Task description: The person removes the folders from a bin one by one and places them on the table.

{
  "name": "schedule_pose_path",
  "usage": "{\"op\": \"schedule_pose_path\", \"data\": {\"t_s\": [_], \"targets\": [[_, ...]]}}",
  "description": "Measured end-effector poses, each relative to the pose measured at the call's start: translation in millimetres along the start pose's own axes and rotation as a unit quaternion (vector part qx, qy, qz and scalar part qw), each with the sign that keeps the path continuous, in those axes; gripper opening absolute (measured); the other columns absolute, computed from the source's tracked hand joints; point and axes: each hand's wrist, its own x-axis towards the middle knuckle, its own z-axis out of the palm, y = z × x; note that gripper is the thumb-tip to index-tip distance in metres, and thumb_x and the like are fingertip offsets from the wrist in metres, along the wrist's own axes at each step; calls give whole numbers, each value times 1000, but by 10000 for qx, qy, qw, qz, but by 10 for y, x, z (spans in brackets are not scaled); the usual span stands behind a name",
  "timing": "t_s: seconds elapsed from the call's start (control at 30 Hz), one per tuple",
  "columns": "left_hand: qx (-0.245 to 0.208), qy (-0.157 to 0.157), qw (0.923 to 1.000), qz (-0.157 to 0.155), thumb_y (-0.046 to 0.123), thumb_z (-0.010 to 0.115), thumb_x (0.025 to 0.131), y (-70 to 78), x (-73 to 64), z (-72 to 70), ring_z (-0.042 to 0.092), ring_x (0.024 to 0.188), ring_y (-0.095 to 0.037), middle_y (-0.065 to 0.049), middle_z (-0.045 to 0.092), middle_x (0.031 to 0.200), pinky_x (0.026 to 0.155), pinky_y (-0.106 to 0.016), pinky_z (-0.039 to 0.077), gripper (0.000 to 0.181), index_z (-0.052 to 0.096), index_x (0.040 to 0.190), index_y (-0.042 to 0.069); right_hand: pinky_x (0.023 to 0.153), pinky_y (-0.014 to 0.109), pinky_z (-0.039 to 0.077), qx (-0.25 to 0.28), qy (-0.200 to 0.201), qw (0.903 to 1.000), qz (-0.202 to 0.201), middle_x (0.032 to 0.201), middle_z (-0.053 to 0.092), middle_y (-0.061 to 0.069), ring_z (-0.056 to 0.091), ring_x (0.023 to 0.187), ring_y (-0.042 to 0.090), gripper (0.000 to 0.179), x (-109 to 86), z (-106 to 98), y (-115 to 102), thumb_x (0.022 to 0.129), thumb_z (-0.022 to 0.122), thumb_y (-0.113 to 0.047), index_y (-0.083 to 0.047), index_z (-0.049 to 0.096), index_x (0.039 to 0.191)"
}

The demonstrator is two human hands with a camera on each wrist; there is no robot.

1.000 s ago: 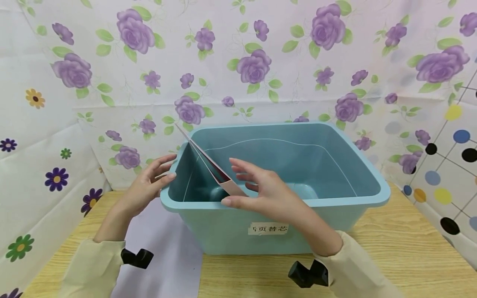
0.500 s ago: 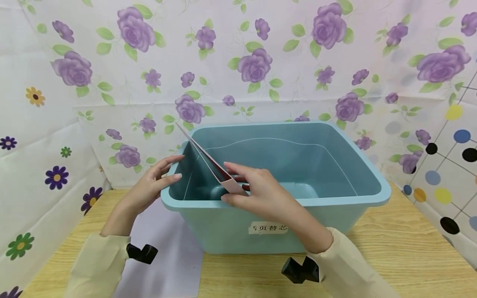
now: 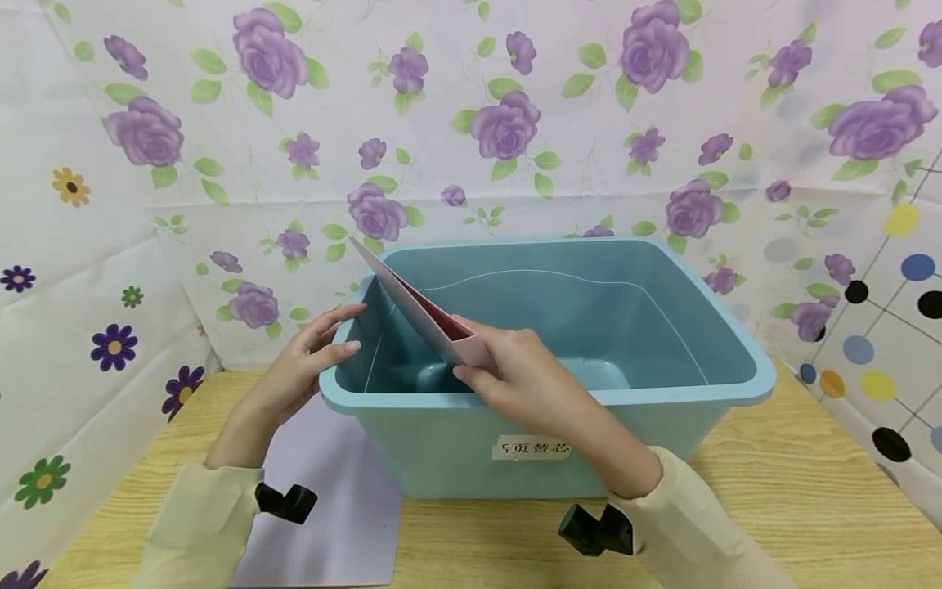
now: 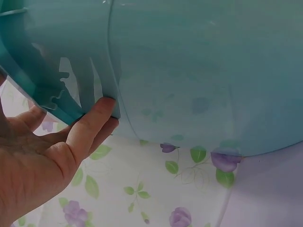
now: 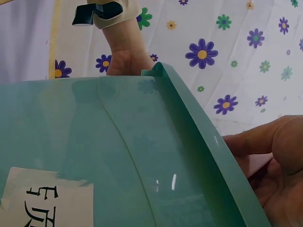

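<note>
A: Head view: right hand [image 3: 526, 376] pinching 1 end of pink folder [image 3: 423, 309], aslant at mouth of teal plastic tub [image 3: 427, 458].
B: Slant could snag left rim [image 3: 333, 388].
A: Left wrist: left hand [image 4: 47, 158], fingers hooked on rim.
B: Uneven pull might tip tub.
A: Right wrist: rim hides fingertips; 1-end pinch may slip.

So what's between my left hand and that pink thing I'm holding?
In the head view, from your left hand at the rim to the pink thing, only the blue tub shows: its rim and inner wall, with no other object between.
</note>
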Motion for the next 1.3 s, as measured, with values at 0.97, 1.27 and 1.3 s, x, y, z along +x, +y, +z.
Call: {"op": "schedule_pose_path", "data": {"t_s": [0.97,1.27,1.3], "targets": [[-377,72,9992,85,14,46,94,-42,-15,22,48,50,-4,-23,4,147,52,-19,45,52,26,142,11,58,28,44,734,1263,9892,138,96,64,14,53,71,19,30,8,-97,45,88,56,-3,6,53,117],[-414,81,9991,79,14,46,94,-38,-26,31,47,48,-4,-24,5,147,50,-18,44,53,25,143,11,61,29,46,795,1479,9858,85,95,65,14,56,72,18,25,18,-162,61,88,58,-5,4,58,111],[-416,81,9991,80,14,46,94,-38,-26,33,47,48,-4,-24,5,146,50,-18,44,52,25,143,12,61,29,45,823,1510,9851,92,95,65,14,56,72,18,24,19,-174,62,88,58,-5,4,59,110]]}}
